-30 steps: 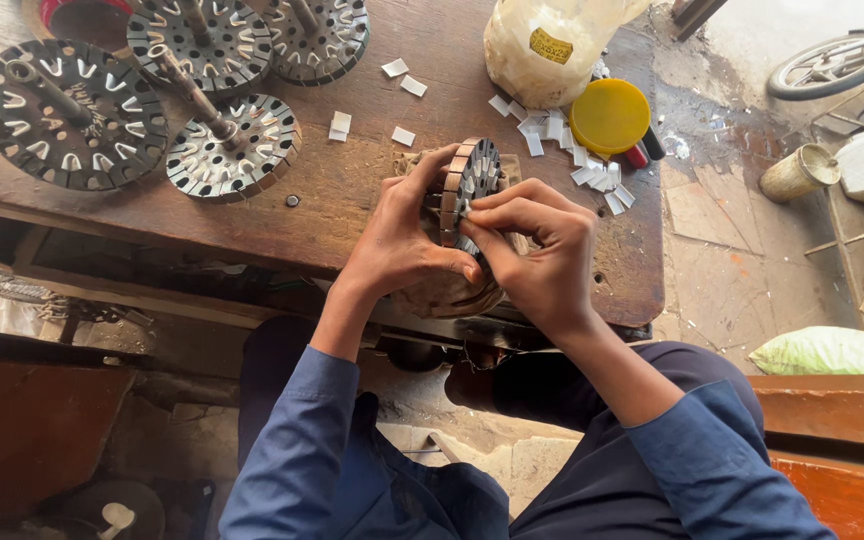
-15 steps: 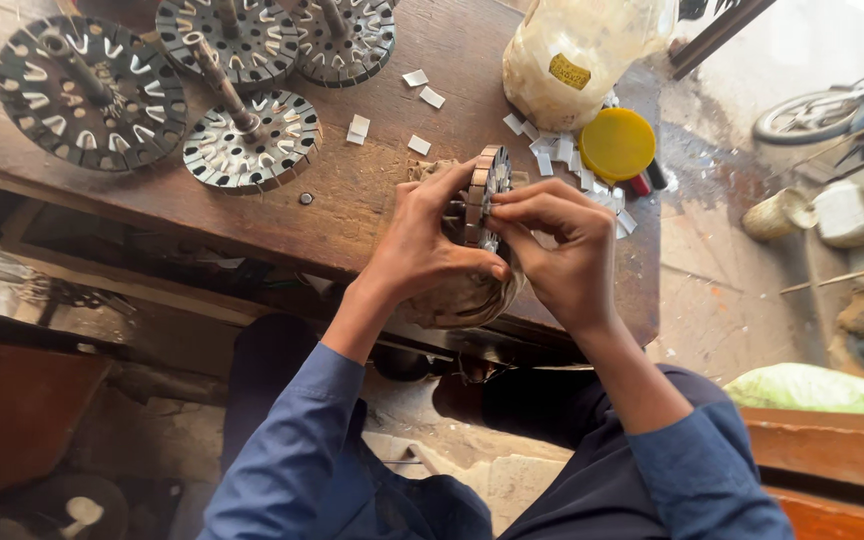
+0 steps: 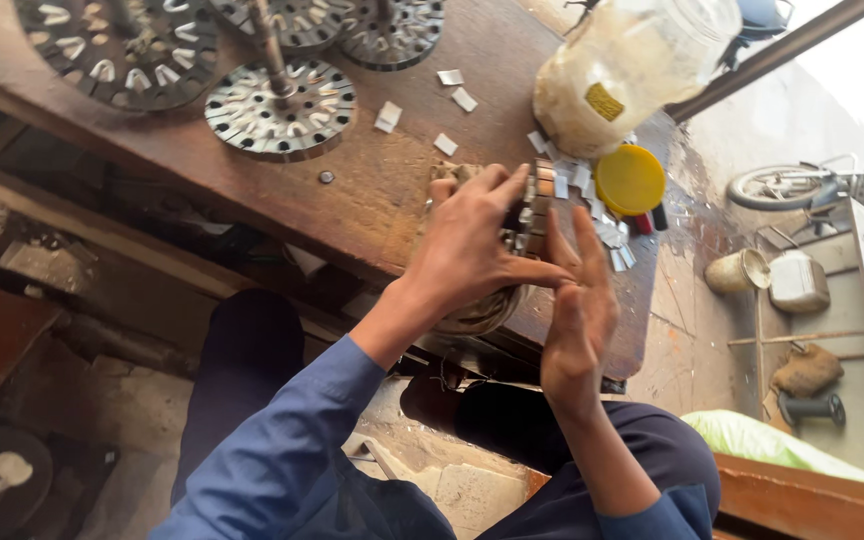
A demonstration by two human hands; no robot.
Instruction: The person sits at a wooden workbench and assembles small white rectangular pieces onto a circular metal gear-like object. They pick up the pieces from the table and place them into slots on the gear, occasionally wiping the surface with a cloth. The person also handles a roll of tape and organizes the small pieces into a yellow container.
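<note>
My left hand (image 3: pixel 472 250) grips a round slotted metal motor core (image 3: pixel 535 208) standing on edge at the front of the wooden workbench (image 3: pixel 372 200). Its fingers wrap over the top and its thumb stretches right. My right hand (image 3: pixel 580 310) is beside the core on the right, fingers straight and spread, palm facing the core and touching my left thumb. It holds nothing that I can see. Small white paper slips (image 3: pixel 592 190) lie just behind the core.
Slotted metal discs on shafts (image 3: pixel 280 105) lie at the bench's back left. A clear jar of white material (image 3: pixel 627 70) and a yellow lid (image 3: pixel 630 180) stand at the right. Cans (image 3: pixel 742 270) and a wheel (image 3: pixel 777 185) are on the floor beyond.
My right hand has let go of the core's rim and opened flat, dropping lower to the right. My left hand keeps its hold on the core.
</note>
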